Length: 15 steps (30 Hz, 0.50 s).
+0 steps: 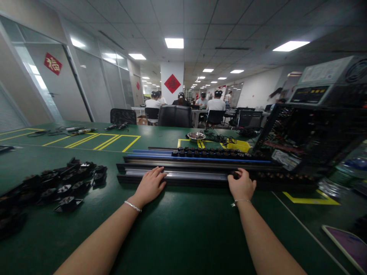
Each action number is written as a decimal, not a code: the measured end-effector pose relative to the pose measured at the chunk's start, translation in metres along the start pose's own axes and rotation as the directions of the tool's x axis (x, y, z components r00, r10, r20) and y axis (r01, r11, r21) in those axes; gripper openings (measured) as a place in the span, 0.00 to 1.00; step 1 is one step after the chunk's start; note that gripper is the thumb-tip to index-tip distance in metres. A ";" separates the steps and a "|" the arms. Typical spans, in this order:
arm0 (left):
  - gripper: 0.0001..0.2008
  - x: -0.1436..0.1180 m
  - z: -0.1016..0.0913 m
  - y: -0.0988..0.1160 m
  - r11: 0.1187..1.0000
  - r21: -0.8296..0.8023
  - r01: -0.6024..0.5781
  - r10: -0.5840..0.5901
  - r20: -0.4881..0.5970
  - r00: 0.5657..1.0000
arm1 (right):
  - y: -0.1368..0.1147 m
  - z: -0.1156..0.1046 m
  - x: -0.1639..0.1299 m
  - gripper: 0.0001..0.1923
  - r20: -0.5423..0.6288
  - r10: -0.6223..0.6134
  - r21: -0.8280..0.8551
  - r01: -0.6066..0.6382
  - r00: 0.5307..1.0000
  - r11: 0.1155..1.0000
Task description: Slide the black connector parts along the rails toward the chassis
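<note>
A long black rail (pixel 197 176) with a shiny channel lies across the green table in front of me. My left hand (pixel 150 186) rests flat over its left part, fingers stretched out and holding nothing. My right hand (pixel 242 185) is closed at the rail's right part, thumb and fingers round a small black part (pixel 236 175), mostly hidden by them. To the right of that hand, several black parts (pixel 282 177) sit in a row along the rail. Behind it lie another dark rail (pixel 197 165) and blue strips (pixel 155 153), with a row of black parts (pixel 206 153).
Many loose black socket-like parts (pixel 65 189) are heaped at left. Behind the rails stand a metal bowl (pixel 196 136) and a yellow tray (pixel 238 145). An open computer case (pixel 318 130) rises at right, above a phone (pixel 346 244). People sit at farther tables.
</note>
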<state>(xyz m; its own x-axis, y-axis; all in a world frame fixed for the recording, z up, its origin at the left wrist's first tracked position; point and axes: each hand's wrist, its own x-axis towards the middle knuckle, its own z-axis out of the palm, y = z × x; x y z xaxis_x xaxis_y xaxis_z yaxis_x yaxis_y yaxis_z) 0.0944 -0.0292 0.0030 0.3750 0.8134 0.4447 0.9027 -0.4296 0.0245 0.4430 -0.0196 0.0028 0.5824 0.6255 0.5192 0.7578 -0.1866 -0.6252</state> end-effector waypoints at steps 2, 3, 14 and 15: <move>0.16 0.000 0.000 0.000 1.000 0.003 0.005 -0.005 0.003 1.000 | -0.001 0.000 -0.001 0.21 0.002 -0.019 -0.006 0.019 1.000 1.000; 0.16 0.000 0.000 0.000 1.000 0.005 0.008 -0.008 0.004 1.000 | -0.002 -0.001 -0.001 0.22 0.006 -0.028 -0.008 0.028 1.000 1.000; 0.16 0.000 0.000 0.000 1.000 -0.003 0.002 -0.002 -0.005 1.000 | -0.009 -0.003 -0.004 0.21 0.024 -0.043 -0.004 0.044 0.999 0.999; 0.16 0.000 0.000 0.000 1.000 -0.007 0.002 -0.002 -0.006 1.000 | -0.010 -0.003 -0.005 0.20 0.024 -0.043 -0.002 0.043 0.999 0.999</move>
<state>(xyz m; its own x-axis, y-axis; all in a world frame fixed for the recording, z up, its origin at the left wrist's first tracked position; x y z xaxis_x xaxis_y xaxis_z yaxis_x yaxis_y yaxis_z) 0.0941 -0.0293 0.0028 0.3716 0.8120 0.4501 0.9022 -0.4302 0.0314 0.4340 -0.0231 0.0082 0.5418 0.6512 0.5313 0.7828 -0.1610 -0.6010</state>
